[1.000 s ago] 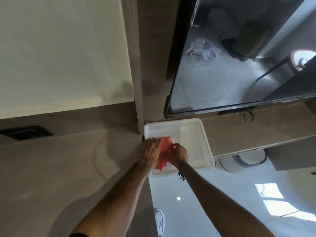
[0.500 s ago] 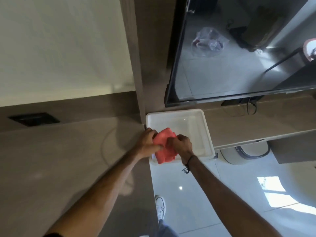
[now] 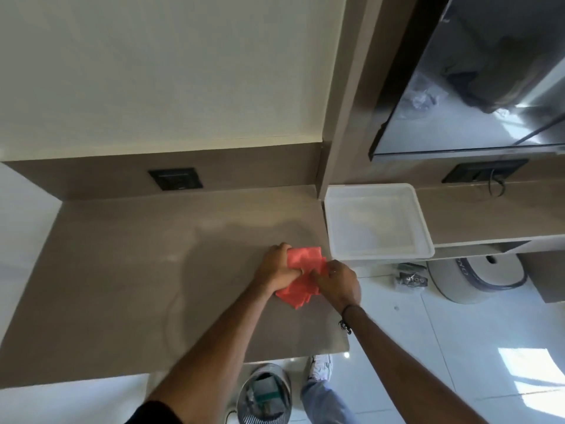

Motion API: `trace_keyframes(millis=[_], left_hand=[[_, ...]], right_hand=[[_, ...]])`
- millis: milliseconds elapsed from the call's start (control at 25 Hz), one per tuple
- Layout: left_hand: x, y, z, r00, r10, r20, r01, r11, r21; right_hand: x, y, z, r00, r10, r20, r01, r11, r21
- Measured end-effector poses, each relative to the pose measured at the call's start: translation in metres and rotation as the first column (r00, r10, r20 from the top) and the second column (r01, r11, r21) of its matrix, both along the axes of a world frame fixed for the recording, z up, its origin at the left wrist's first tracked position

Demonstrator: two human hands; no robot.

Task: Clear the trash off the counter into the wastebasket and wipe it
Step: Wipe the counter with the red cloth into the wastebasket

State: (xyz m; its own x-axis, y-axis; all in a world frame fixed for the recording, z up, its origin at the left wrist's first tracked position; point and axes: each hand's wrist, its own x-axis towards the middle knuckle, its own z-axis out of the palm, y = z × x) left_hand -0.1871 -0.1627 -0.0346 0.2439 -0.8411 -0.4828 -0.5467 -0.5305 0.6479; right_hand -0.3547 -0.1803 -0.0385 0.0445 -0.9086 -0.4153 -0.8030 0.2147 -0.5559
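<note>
A folded red cloth (image 3: pixel 301 276) lies on the brown counter (image 3: pixel 146 270) near its right end. My left hand (image 3: pixel 276 266) grips the cloth's left side. My right hand (image 3: pixel 337 281) grips its right side, a dark band on that wrist. A white plastic tub (image 3: pixel 425 237) stands on the lower shelf just right of the cloth, and nothing shows inside it. The wastebasket (image 3: pixel 264 393) stands on the floor below the counter's front edge, with trash inside it.
A black socket plate (image 3: pixel 175 179) sits in the counter's back wall. A large dark screen (image 3: pixel 477 87) hangs at the upper right above a second socket (image 3: pixel 483 174) with a cable. A round white device (image 3: pixel 477 276) and a dark wrapper (image 3: pixel 409 278) lie on the floor.
Both hands have lifted the red cloth out of the white tub and brought it left onto the counter. The camera has tilted down, so the wastebasket shows.
</note>
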Motion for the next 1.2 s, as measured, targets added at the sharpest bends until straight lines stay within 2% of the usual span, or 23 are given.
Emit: trace_keyframes(millis=[40, 120, 200, 240, 280, 400, 520, 640, 760, 840, 960, 1040, 1200], left_hand=[[-0.001, 0.013, 0.005, 0.996, -0.013, 0.083, 0.015, 1.000, -0.022], [-0.004, 0.047, 0.016, 0.983, 0.016, 0.181, 0.016, 0.985, -0.173], [-0.005, 0.088, 0.021, 0.994, 0.008, 0.111, 0.030, 0.942, -0.335], [-0.005, 0.110, 0.021, 0.998, -0.026, 0.058, 0.045, 0.929, -0.366], [-0.004, 0.131, 0.019, 0.997, -0.067, 0.025, 0.071, 0.928, -0.367], [-0.001, 0.194, -0.001, 0.983, -0.181, -0.004, 0.175, 0.954, -0.244], [0.003, 0.246, -0.033, 0.972, -0.234, -0.012, 0.231, 0.967, -0.104], [0.008, 0.287, -0.077, 0.968, -0.250, 0.000, 0.249, 0.967, 0.054], [0.015, 0.322, -0.145, 0.989, -0.149, -0.013, 0.149, 0.976, 0.158], [0.018, 0.344, -0.202, 1.000, -0.026, -0.005, 0.026, 0.970, 0.242], [0.020, 0.371, -0.297, 0.986, 0.167, 0.031, -0.166, 0.909, 0.383], [0.019, 0.379, -0.356, 0.958, 0.282, 0.057, -0.280, 0.871, 0.404], [0.012, 0.387, -0.450, 0.931, 0.351, 0.103, -0.359, 0.824, 0.439]], right_hand=[[0.000, 0.017, 0.004, 0.999, -0.031, -0.033, 0.028, 0.996, -0.083], [0.001, 0.052, 0.013, 0.991, -0.104, -0.089, 0.079, 0.964, -0.252], [0.000, 0.090, 0.013, 0.984, -0.149, -0.094, 0.100, 0.913, -0.395], [-0.002, 0.111, 0.011, 0.985, -0.157, -0.072, 0.111, 0.896, -0.431], [-0.002, 0.131, 0.008, 0.987, -0.150, -0.054, 0.111, 0.890, -0.443], [-0.003, 0.195, -0.008, 0.995, -0.095, -0.033, 0.072, 0.902, -0.427], [-0.007, 0.244, -0.032, 0.998, -0.020, -0.053, 0.002, 0.952, -0.307], [-0.012, 0.274, -0.061, 0.997, 0.028, -0.069, -0.030, 0.999, -0.024], [-0.022, 0.290, -0.117, 0.999, 0.028, -0.026, -0.019, 0.959, 0.281], [-0.029, 0.293, -0.168, 0.998, 0.019, -0.060, 0.006, 0.917, 0.399], [-0.035, 0.301, -0.260, 0.990, 0.087, -0.109, -0.023, 0.876, 0.481], [-0.036, 0.303, -0.318, 0.982, 0.142, -0.126, -0.060, 0.860, 0.507], [-0.030, 0.305, -0.418, 0.959, 0.212, -0.187, -0.091, 0.858, 0.506]])
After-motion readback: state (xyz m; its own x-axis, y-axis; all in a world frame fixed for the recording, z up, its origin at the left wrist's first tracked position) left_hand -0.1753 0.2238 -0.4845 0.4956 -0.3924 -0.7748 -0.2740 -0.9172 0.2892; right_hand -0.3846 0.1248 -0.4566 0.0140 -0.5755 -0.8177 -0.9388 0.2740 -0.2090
